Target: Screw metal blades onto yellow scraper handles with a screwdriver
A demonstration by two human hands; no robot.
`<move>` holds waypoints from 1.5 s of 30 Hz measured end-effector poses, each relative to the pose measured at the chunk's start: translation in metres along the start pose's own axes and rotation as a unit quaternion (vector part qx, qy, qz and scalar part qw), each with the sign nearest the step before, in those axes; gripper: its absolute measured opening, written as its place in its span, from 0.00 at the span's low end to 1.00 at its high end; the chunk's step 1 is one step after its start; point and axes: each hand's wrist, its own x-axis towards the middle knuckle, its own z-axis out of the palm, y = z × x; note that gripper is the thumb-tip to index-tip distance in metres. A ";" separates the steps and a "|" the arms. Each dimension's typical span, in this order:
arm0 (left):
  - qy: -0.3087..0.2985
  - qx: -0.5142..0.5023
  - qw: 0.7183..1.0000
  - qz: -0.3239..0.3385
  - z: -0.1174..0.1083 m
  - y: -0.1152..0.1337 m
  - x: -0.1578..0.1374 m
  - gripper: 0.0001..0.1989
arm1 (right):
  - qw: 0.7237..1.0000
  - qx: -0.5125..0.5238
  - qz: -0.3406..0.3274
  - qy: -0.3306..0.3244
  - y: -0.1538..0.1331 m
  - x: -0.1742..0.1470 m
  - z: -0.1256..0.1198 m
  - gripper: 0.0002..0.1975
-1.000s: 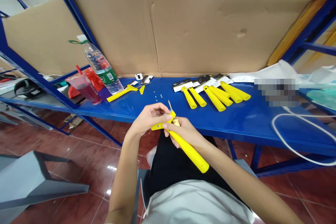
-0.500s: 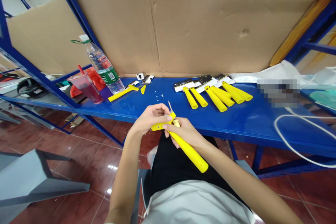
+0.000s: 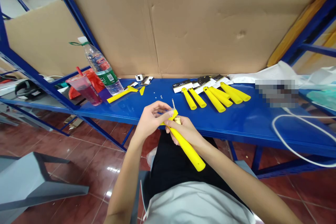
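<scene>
Above my lap, a yellow scraper (image 3: pixel 187 148) slants with its long handle down to the right. My left hand (image 3: pixel 154 117) is closed on the scraper's head, its thumb lying across it and covering much of it. My right hand (image 3: pixel 185 129) is wrapped round the neck of the handle. It also holds a screwdriver with a pale yellow grip (image 3: pixel 177 120); a thin metal shaft (image 3: pixel 173 103) points up past the scraper head. Whether the shaft belongs to that screwdriver is partly hidden by the fingers. Tiny screws (image 3: pixel 161 97) lie on the blue table (image 3: pixel 147 106) beyond my hands.
Several yellow scrapers (image 3: pixel 214 99) with packaged heads lie at the right back. To the left are another scraper (image 3: pixel 122 94), a small yellow piece (image 3: pixel 142 90), a water bottle (image 3: pixel 105 68) and a red cup (image 3: pixel 88 89). A white cable (image 3: pixel 278 136) loops at right; a grey stool (image 3: pixel 39 178) stands left.
My left hand has shifted over the scraper head, and its fingers now cover the end with the hole that showed before. The right hand keeps nearly the same grip.
</scene>
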 end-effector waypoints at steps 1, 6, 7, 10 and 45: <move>0.028 0.043 0.998 0.034 0.004 0.004 -0.002 0.09 | 1.000 0.013 -0.009 0.013 -0.001 0.000 0.001 0.18; 0.129 0.273 0.932 0.199 0.023 0.028 -0.022 0.10 | 0.992 0.059 -0.074 0.083 -0.007 -0.003 0.003 0.21; 0.126 0.316 0.916 0.211 0.027 0.031 -0.027 0.11 | 0.990 0.065 -0.082 0.091 -0.008 -0.003 0.002 0.22; 0.096 0.408 0.883 0.211 0.042 0.035 -0.038 0.18 | 0.981 0.086 -0.114 0.134 -0.009 -0.001 -0.005 0.24; -0.009 0.161 0.974 0.162 0.079 0.015 -0.034 0.30 | 0.898 -0.247 -0.300 0.205 -0.042 -0.015 -0.041 0.16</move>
